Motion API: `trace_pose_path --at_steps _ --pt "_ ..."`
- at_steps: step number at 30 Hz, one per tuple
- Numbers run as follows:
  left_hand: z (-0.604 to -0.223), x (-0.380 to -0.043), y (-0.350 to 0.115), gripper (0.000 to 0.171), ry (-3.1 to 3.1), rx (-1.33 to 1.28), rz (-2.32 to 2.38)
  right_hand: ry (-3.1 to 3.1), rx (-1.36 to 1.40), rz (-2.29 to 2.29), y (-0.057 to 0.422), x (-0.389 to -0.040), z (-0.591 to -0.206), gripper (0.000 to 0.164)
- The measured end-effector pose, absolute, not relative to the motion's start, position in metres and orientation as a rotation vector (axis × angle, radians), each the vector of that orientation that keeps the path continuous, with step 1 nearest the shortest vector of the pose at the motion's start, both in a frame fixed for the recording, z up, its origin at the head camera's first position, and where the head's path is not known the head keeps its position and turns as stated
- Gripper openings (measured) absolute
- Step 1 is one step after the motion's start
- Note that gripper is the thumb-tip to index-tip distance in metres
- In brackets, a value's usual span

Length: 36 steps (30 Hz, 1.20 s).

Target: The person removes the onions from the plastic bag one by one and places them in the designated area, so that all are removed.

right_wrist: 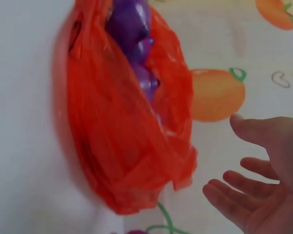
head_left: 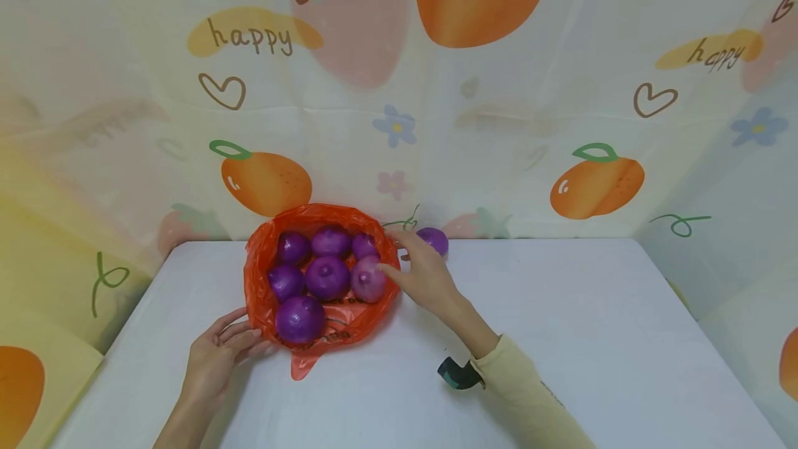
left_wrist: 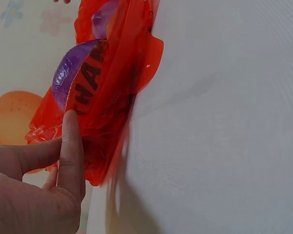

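Note:
An orange-red plastic bag [head_left: 339, 335] stands with its mouth wide on the white table, left of centre in the head view. Several shiny purple onions [head_left: 327, 278] lie inside it. My left hand [head_left: 215, 355] touches the bag's lower left side with nearly straight fingers; in the left wrist view its fingertips [left_wrist: 71, 119] rest against the plastic. Beside the bag's right rim is my right hand [head_left: 427, 272]. The right wrist view shows that hand [right_wrist: 256, 180] with spread fingers, apart from the bag and holding nothing. One more purple onion [head_left: 434, 241] sits just behind it, partly hidden.
A white table [head_left: 561, 338] carries everything and meets a fruit-printed cloth backdrop [head_left: 499, 179] at its far edge. Similar cloth hangs along both sides. A dark curved strap [head_left: 460, 373] hangs at my right sleeve [head_left: 530, 393].

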<state>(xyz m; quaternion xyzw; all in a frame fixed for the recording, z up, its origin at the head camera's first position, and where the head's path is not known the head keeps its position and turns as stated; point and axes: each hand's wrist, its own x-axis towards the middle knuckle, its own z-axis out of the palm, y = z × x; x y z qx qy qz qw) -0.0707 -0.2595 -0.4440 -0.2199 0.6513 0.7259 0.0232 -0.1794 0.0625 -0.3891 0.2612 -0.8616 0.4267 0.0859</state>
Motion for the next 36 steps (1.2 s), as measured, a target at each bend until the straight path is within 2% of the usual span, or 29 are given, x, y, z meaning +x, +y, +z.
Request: trace_pose_path --at_steps 8,16,26,32,36 --pt "-0.442 -0.071 -0.259 0.063 1.949 -0.646 2.296 -2.596 0.851 1.407 0.035 -0.165 -0.389 0.058" --pt "-0.441 -0.070 -0.259 0.062 1.954 -0.669 2.256 -2.796 0.957 1.321 0.000 -0.139 -0.408 0.063" --pt "-0.445 -0.070 -0.260 0.063 1.948 -0.625 2.302 -2.954 0.845 1.419 -0.028 -0.129 -0.430 0.071" --pt "-0.446 -0.072 -0.261 0.063 1.950 -0.625 2.283 -2.961 0.839 1.444 -0.038 -0.128 -0.437 0.068" --pt "-0.446 -0.072 -0.260 0.064 1.953 -0.668 2.246 -2.980 0.809 1.444 -0.044 -0.124 -0.438 0.073"
